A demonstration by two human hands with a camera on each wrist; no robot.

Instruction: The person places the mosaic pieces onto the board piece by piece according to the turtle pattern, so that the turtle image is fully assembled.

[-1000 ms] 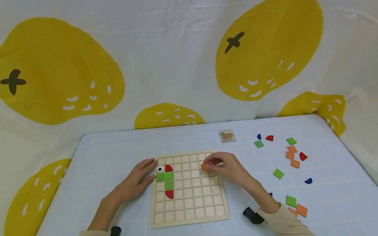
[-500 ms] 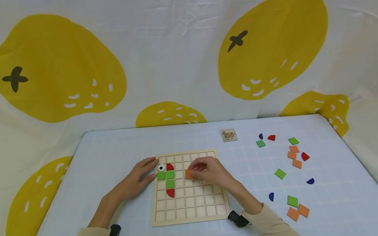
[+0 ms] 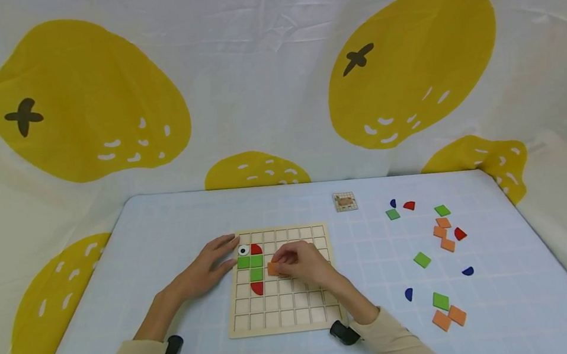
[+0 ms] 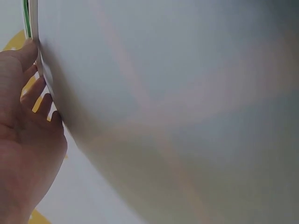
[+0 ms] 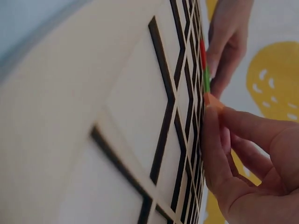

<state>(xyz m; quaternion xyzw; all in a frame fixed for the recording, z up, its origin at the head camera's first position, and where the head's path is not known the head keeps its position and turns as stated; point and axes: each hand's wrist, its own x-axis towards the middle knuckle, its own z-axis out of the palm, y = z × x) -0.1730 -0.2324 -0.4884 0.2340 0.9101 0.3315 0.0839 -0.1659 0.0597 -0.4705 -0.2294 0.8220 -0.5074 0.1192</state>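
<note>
A wooden grid board [image 3: 287, 319] lies flat on the table. Its left columns hold a white eye tile [image 3: 243, 250], three green squares [image 3: 256, 274] and two red quarter-round tiles [image 3: 257, 288]. My right hand [image 3: 303, 265] pinches an orange square tile [image 3: 272, 269] between thumb and fingers, close over the grid just right of the lowest green square. The right wrist view shows that orange tile [image 5: 213, 101] partly covered by the fingertips. At the board's upper left edge rests my left hand [image 3: 205, 273], its fingers loosely extended; in the left wrist view its thumb is at the board's side.
To the right lie loose green squares [image 3: 422, 260], orange squares [image 3: 441, 320], red quarter-round tiles [image 3: 460, 233] and blue half-round tiles [image 3: 468, 271]. A small picture card [image 3: 344, 201] is behind the board. A lemon-patterned cloth [image 3: 260, 84] hangs beyond the table.
My right hand has carried the orange tile leftward across the board, from its right columns to beside the green squares. The left hand stays at the board's edge.
</note>
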